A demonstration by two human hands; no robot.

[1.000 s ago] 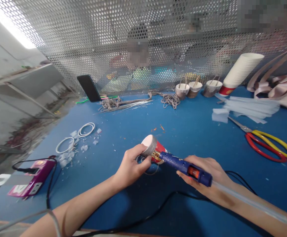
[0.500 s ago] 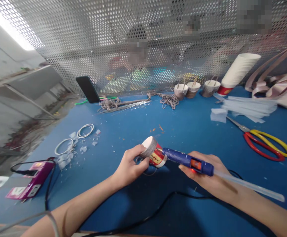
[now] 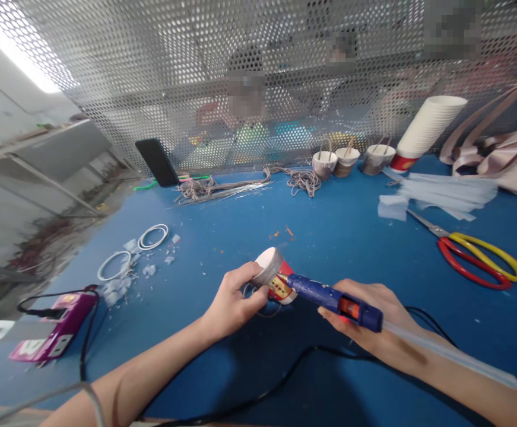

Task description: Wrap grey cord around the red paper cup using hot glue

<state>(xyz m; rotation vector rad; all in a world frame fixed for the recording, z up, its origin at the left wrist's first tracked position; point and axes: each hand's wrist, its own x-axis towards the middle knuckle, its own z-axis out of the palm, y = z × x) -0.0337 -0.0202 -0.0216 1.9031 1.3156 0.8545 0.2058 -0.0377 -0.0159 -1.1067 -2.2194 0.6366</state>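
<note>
My left hand (image 3: 235, 299) grips a small paper cup (image 3: 284, 292), tilted on its side with the white mouth facing up and left. Grey cord is wound around the cup's rim end; the rest shows red and gold print. A loose loop of the cord hangs below my left fingers. My right hand (image 3: 369, 305) is closed around a blue hot glue gun (image 3: 324, 295), its nozzle at the cup's side by the edge of the wound cord. A long clear glue stick (image 3: 454, 353) sticks out of the gun's back end.
Red-and-yellow scissors (image 3: 481, 261) and translucent strips (image 3: 449, 193) lie at right. Behind stand a cup stack (image 3: 431, 127), several cord-wrapped cups (image 3: 378, 159), a cord bundle (image 3: 305, 182) and a phone (image 3: 156, 161). A purple power strip (image 3: 60, 326) and white rings (image 3: 152, 236) are at left. A black cable (image 3: 285, 379) crosses the front.
The glue gun's nozzle has moved slightly left along the cup toward the wound cord, and the gun's back end has dipped. My left hand keeps its hold on the cup.
</note>
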